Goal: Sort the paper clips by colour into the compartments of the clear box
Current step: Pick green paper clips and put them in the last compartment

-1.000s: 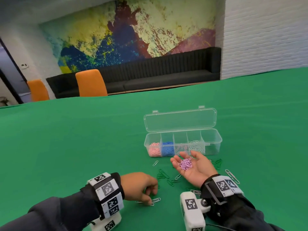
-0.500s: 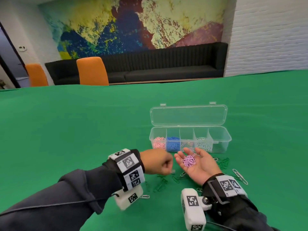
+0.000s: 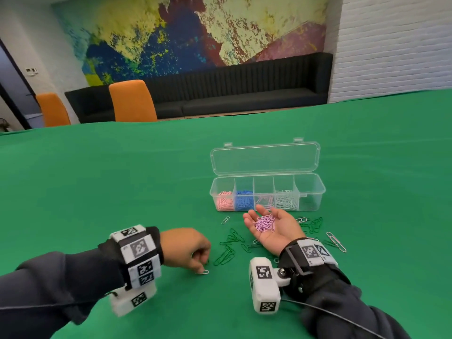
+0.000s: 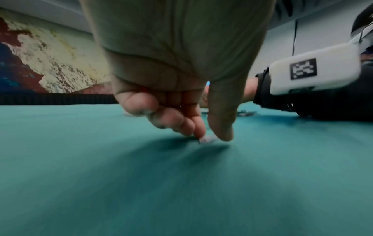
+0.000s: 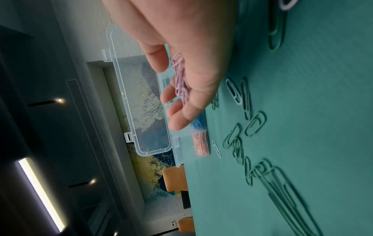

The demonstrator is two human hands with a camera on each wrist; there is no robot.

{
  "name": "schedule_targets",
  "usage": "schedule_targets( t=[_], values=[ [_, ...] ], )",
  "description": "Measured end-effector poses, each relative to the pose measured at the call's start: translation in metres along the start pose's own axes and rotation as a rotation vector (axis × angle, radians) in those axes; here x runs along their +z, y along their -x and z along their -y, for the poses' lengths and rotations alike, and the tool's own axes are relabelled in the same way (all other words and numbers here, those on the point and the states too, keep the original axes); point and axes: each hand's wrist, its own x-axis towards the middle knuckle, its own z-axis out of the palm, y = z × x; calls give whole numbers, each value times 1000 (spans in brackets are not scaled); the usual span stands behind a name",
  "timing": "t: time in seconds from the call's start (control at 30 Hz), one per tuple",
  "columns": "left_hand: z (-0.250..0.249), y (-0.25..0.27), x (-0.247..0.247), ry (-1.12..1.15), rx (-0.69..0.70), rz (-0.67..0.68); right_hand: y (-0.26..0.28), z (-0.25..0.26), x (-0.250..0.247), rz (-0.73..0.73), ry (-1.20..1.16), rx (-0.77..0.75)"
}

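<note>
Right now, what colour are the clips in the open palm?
Purple paper clips, clearest in the head view.

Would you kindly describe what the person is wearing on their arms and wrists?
Dark grey long sleeves cover both arms. Each wrist carries a black band with white blocks bearing black-and-white square markers, plus a white boxy camera unit beneath. A thin black cable trails from the right unit. Both hands are bare.

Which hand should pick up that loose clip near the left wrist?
Left. The left hand already has its fingertips on the clip on the green table, while the right hand lies palm up, cradling purple clips.
</note>
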Motion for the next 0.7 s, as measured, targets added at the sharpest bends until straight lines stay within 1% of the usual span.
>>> schedule_targets(
  t=[0.07, 0.13, 0.27, 0.33, 0.47, 0.53, 0.63, 0.7],
  values=[
    [3, 5, 15, 22, -38, 12, 1, 1, 0, 3, -8, -3],
    [1, 6, 21, 56, -41, -16, 2, 2, 1, -1, -14, -12],
    [-12, -5, 12, 71, 13, -42, 3, 5, 0, 1, -16, -29],
    [-24, -18, -5, 103, 52, -128, 2, 8, -1, 4, -20, -38],
    [-55, -53, -48, 250, 114, -414, 1, 12, -3, 0, -15, -59],
    [-65, -70, -59, 319, 112, -515, 1, 13, -4, 18, -28, -52],
    [-66, -85, -64, 303, 96, -569, 4, 28, -5, 26, -86, -91],
    [-60, -89, -64, 279, 76, -563, 10, 44, -9, 12, -109, -144]
  ],
)
